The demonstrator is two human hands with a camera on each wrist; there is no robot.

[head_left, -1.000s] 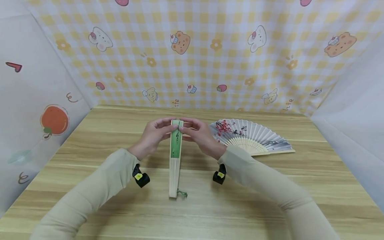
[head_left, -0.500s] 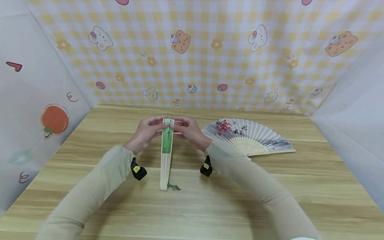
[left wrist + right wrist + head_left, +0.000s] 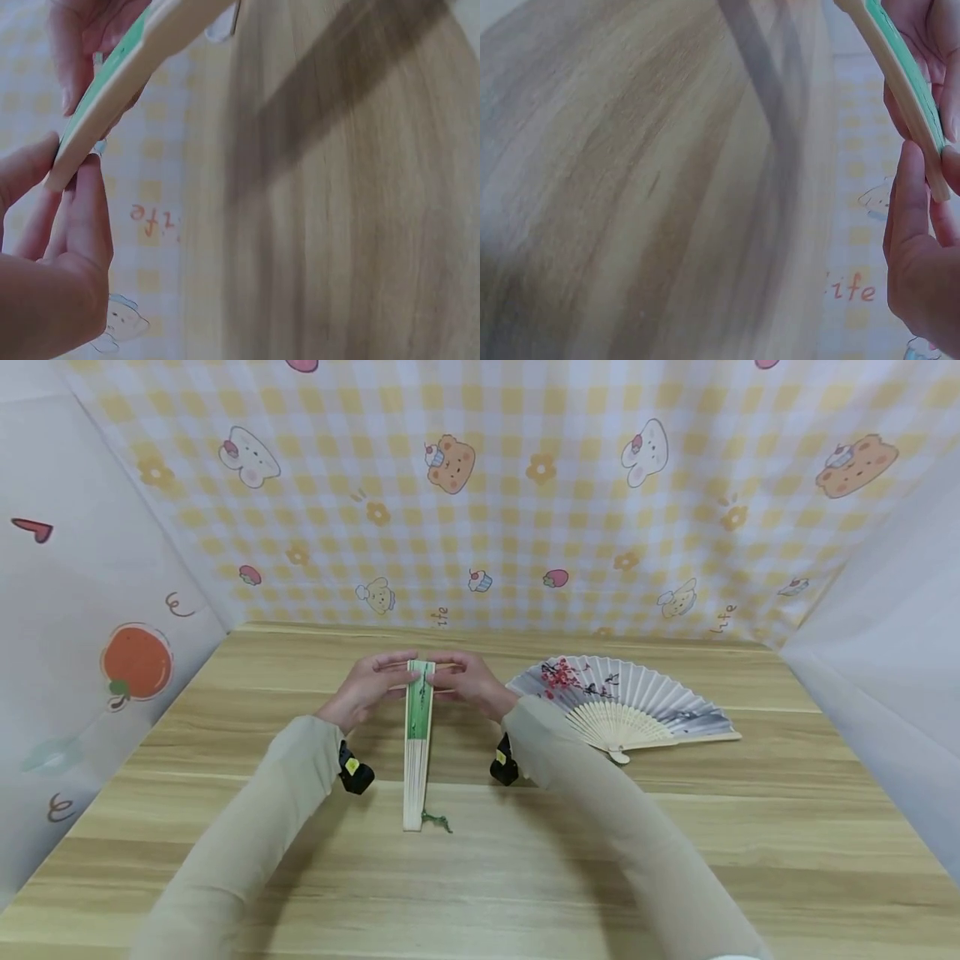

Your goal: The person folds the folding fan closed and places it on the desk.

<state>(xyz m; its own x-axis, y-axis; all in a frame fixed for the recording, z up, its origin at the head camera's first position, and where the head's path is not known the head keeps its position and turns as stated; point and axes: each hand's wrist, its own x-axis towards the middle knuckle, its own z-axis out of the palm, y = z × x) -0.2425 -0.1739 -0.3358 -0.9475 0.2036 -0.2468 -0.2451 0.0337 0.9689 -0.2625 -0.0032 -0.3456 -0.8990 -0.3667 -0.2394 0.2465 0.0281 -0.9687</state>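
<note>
Left hand (image 3: 367, 685) and right hand (image 3: 471, 685) both pinch the folded green fan (image 3: 417, 718) by its green end, over the worktop (image 3: 465, 885), left of the spread grey fan (image 3: 622, 702)!

In the head view, the green folded fan (image 3: 418, 718) hides from us the fingertips behind it, those of the left grip (image 3: 365, 687) and the right grip (image 3: 470, 683) alike. The right sleeve (image 3: 600, 785) covers the lower left part of the open fan (image 3: 641, 702). The dark marks on the green are too small for us to make out, as are the knots of the tassel (image 3: 437, 820). The lower edge cuts off the left sleeve (image 3: 258, 810), the right sleeve and the table (image 3: 465, 885). In both wrist views, we lose the fan's tasselled end past the top edge, and the table's grain blurs.
</note>
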